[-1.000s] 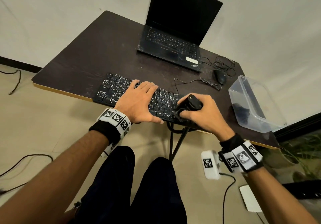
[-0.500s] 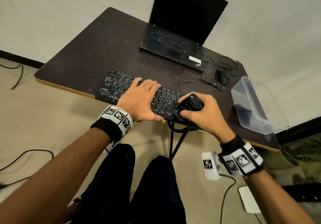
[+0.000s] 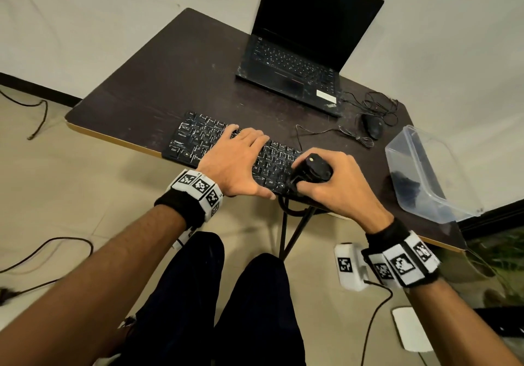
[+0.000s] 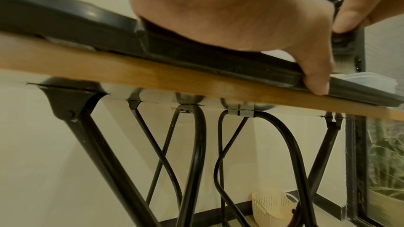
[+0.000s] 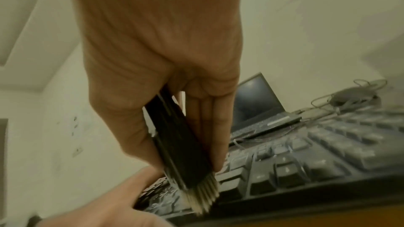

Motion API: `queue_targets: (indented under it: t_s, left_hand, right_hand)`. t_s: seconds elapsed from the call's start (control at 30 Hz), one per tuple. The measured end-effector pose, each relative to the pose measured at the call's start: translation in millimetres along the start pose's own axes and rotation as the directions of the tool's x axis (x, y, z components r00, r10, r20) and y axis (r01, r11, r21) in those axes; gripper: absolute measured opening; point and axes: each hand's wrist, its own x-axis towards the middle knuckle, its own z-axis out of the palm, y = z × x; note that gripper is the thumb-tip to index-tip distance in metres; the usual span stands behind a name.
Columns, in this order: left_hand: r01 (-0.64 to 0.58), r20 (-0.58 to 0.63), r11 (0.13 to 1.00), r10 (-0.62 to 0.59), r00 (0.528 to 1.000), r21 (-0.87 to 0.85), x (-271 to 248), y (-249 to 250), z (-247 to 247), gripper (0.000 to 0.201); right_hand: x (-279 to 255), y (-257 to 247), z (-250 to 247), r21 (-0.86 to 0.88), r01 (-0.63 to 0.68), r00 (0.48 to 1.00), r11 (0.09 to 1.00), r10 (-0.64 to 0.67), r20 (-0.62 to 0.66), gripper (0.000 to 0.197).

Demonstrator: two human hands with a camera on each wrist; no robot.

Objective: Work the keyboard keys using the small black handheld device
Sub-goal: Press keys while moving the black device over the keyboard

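Cables [image 3: 37, 116] trail over the floor at far left; then the dark table [image 3: 170, 76]. Lower centre, the left hand [image 3: 235, 161] lies flat with straight fingers on the keyboard [image 3: 198, 138], hiding its middle keys. Just right, the right hand [image 3: 337, 184] grips the small black handheld device [image 3: 312, 167], bristled tip on the keys, blurred in the wrist view. Upper right: open laptop [image 3: 306, 53], mouse [image 3: 373, 125], clear container [image 3: 422, 172] with dark, unclear contents.

Blk keyboard [image 3: 215, 144] w/ white legends, blk device [image 3: 312, 170], dark-brown table [image 3: 170, 82], blk-white checkered wristbands [image 3: 198, 185].
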Motion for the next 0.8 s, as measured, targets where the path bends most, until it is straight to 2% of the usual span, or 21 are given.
queue_targets:
  t_s: [0.1, 0.2, 0.3, 0.43, 0.53, 0.67, 0.77, 0.8]
  left_hand:
    - [-0.003, -0.003, 1.000, 0.003, 1.000, -0.005, 0.6, 0.1, 1.2, 0.137]
    - [-0.001, 0.002, 1.000, 0.001, 1.000, -0.001, 0.3, 0.8, 1.0, 0.138]
    - [-0.002, -0.007, 1.000, 0.002, 1.000, -0.001, 0.6, -0.4, 1.8, 0.137]
    - [-0.010, -0.019, 1.000, 0.010, 1.000, -0.002, 0.4, 0.2, 2.1, 0.137]
    - [0.001, -0.011, 1.000, -0.001, 1.000, -0.001, 1.2, -2.8, 2.7, 0.138]
    - [-0.009, -0.010, 1.000, 0.009, 1.000, 0.000, 1.5, -0.9, 2.9, 0.138]
    - [-0.002, -0.009, 1.000, 0.002, 1.000, -0.001, 0.9, -2.3, 3.0, 0.138]
    - [-0.001, -0.005, 1.000, 0.001, 1.000, -0.001, 1.0, -2.4, 2.8, 0.138]
  right_hand:
    - [-4.0, -0.5, 2.2, -0.002, 0.048, 0.994, 0.999, -0.048, 0.095, 0.030]
    - [1.0, 6.2, 0.2, -0.019, 0.047, 0.997, 0.999, -0.046, 0.066, 0.031]
    - [0.4, 5.9, 2.3, 0.005, 0.103, 0.985, 0.995, -0.102, 0.135, 0.031]
    - [12.2, 9.8, -1.6, -0.045, 0.097, 0.995, 0.994, -0.095, 0.042, 0.030]
    - [10.1, 8.6, -0.1, 0.024, 0.140, 0.977, 0.990, -0.142, 0.162, 0.033]
    - [17.8, 13.0, -3.9, 0.001, 0.104, 0.992, 0.995, -0.104, 0.074, 0.032]
    - [13.0, 10.8, -2.8, 0.045, 0.139, 0.974, 0.989, -0.145, 0.174, 0.033]
    - [11.1, 10.0, -1.3, 0.041, 0.143, 0.974, 0.989, -0.148, 0.172, 0.033]
